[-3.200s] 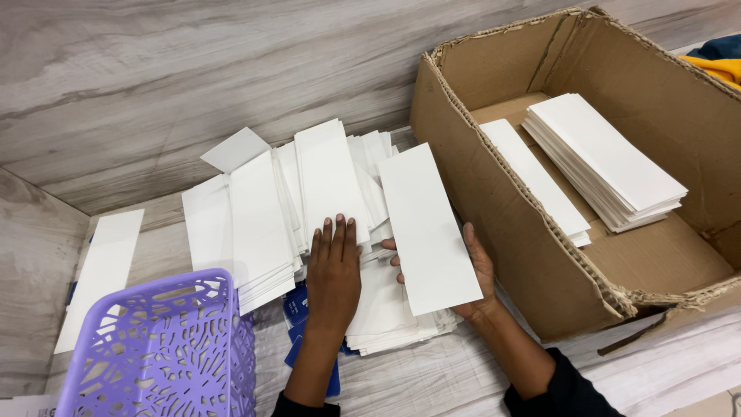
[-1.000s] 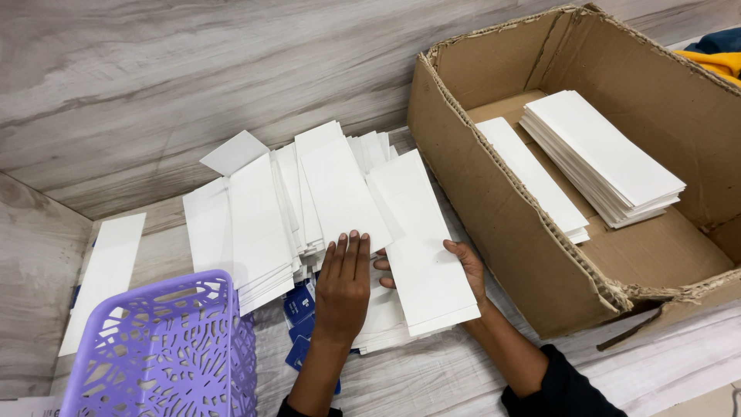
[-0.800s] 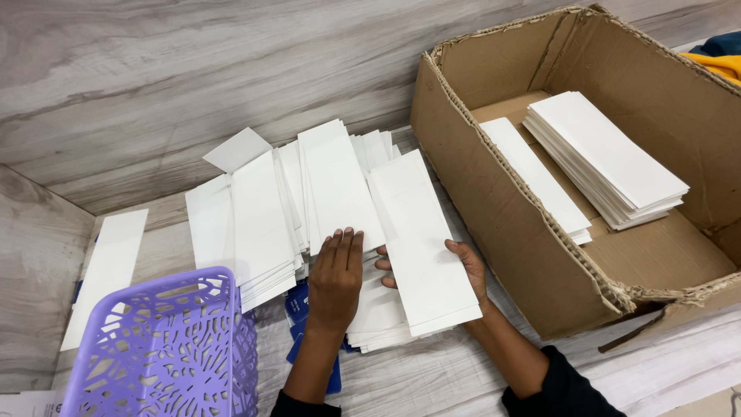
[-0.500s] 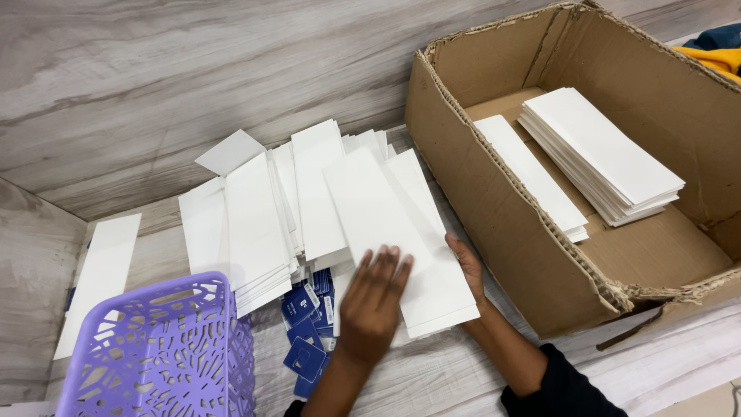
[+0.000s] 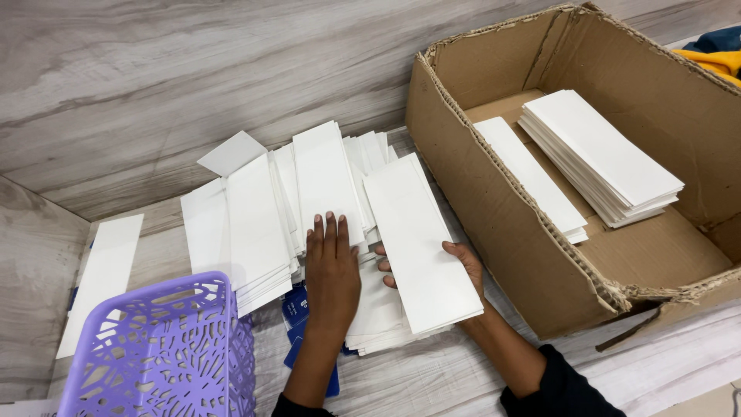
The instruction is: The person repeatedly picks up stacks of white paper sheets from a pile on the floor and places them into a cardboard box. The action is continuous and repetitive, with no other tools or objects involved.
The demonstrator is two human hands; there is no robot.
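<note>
A pale grey wood-grain wall is filling the background, and below it a light tabletop (image 5: 154, 251) is carrying fanned piles of long white cards (image 5: 262, 224). The left hand (image 5: 332, 270) is lying flat, fingers straight and together, its grip closed on nothing and only pressing down on the white pile beneath it. The right hand (image 5: 465, 270) is mostly hiding under a small stack of white cards (image 5: 421, 243); only the thumb at the stack's right edge and a few fingertips at its left edge are showing, so the grip is half-open and cradling the stack from below. That stack is running its long axis from near the person's body up and slightly leftward, its far short end pointing toward the wall and sitting just beside the cardboard box (image 5: 502, 224). Small blue cards (image 5: 296, 309) are peeking out under the white piles and the left forearm, too covered to count. The purple lattice basket (image 5: 162, 347) is being cut off by the lower edge of the view. Inside the box, two white stacks (image 5: 602, 154) are lying, the nearer one seemingly thinner. A yellow and blue cloth (image 5: 714, 54) is barely showing beyond the box at the upper right corner.
</note>
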